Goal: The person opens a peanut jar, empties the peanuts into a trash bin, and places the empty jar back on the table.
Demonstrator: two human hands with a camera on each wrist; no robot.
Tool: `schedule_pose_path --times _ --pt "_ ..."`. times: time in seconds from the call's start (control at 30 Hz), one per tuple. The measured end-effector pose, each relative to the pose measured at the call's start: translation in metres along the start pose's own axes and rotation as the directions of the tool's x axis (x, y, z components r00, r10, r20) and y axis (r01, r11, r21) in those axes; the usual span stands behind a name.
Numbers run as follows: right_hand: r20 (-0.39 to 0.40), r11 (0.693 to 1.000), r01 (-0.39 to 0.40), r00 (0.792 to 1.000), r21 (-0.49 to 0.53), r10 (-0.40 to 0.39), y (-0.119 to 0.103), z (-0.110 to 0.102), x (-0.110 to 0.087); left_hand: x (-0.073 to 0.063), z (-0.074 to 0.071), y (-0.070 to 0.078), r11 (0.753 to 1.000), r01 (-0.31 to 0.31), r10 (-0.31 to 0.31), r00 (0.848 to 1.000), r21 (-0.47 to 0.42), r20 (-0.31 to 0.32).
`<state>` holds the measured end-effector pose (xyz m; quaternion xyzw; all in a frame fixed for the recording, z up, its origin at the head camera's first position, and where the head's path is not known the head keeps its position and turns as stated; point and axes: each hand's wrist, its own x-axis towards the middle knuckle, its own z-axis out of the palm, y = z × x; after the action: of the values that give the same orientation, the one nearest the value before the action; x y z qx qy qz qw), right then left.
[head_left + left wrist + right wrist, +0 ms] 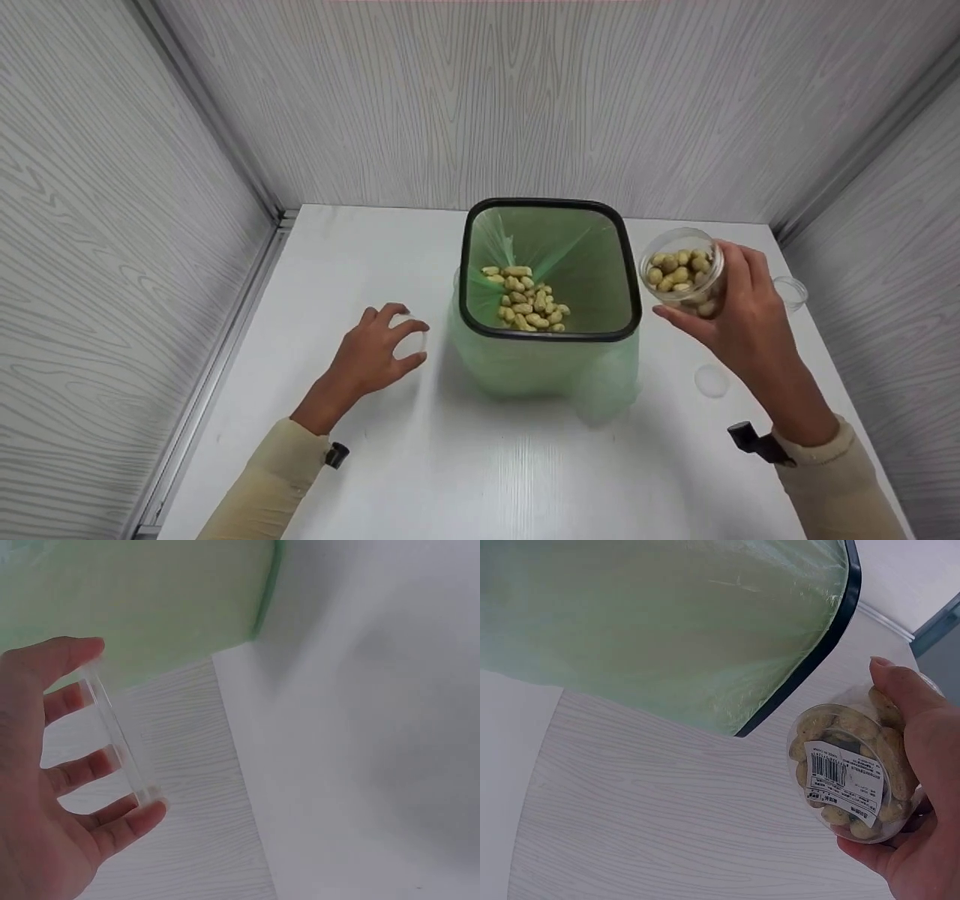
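My left hand [365,351] pinches a round clear plastic lid [118,731] by its edge, just left of the bin, above the table. On the other side, my right hand [754,319] grips a clear plastic jar [694,298] of unshelled peanuts, tilted so that its open mouth shows in the head view. A white barcode label [844,781] is stuck on the jar's bottom. Between the hands stands a bin with a black rim [551,337] and a green bag liner [517,367]. Peanuts [529,304] lie in a pile inside it.
A clear round lid [711,381] lies on the white table [480,472] in front of my right hand. Another clear round piece [790,293] rests near the right edge. Wood-grain panels [525,97] enclose the back and both sides.
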<state>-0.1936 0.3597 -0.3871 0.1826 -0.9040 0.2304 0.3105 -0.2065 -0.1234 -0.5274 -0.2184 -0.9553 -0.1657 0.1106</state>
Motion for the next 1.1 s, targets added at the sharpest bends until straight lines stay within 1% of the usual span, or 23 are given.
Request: schedule_pose_path --times 0.1,0.23,0.33,0.5,0.67,0.9,1.0,1.1 --pt "-0.004 1.000 -0.003 1.000 0.006 0.003 0.004 0.000 -0.001 -0.002 0.006 -0.001 1.000 0.021 -0.021 0.999 0.008 0.026" --pt "-0.022 1.000 -0.011 1.000 0.024 0.012 0.011 0.002 -0.004 -0.004 0.008 -0.004 0.998 0.064 -0.064 0.997 0.006 0.040" --pt "-0.021 1.000 -0.015 1.000 0.027 0.016 0.016 0.002 -0.005 -0.007 0.011 -0.005 0.996 0.086 -0.085 0.995 -0.007 0.054" --pt "-0.004 0.999 -0.025 1.000 0.022 0.025 0.021 0.002 -0.008 -0.015 0.023 -0.007 0.994 0.104 -0.102 0.992 -0.017 0.079" --pt "-0.013 0.999 -0.046 0.999 0.029 0.046 0.022 0.003 -0.012 -0.023 0.036 -0.009 0.992 0.116 -0.111 0.989 -0.045 0.096" --pt "-0.037 0.997 -0.068 0.997 0.045 0.069 0.020 0.005 -0.015 -0.032 0.046 -0.014 0.988 0.141 -0.132 0.983 -0.065 0.126" --pt "-0.042 0.996 -0.074 0.996 0.053 0.077 0.018 0.005 -0.015 -0.034 0.049 -0.016 0.985 0.160 -0.151 0.980 -0.063 0.126" --pt "-0.032 0.996 -0.075 0.997 0.041 0.077 0.017 0.003 -0.015 -0.035 0.054 -0.017 0.978 0.193 -0.181 0.975 -0.084 0.132"
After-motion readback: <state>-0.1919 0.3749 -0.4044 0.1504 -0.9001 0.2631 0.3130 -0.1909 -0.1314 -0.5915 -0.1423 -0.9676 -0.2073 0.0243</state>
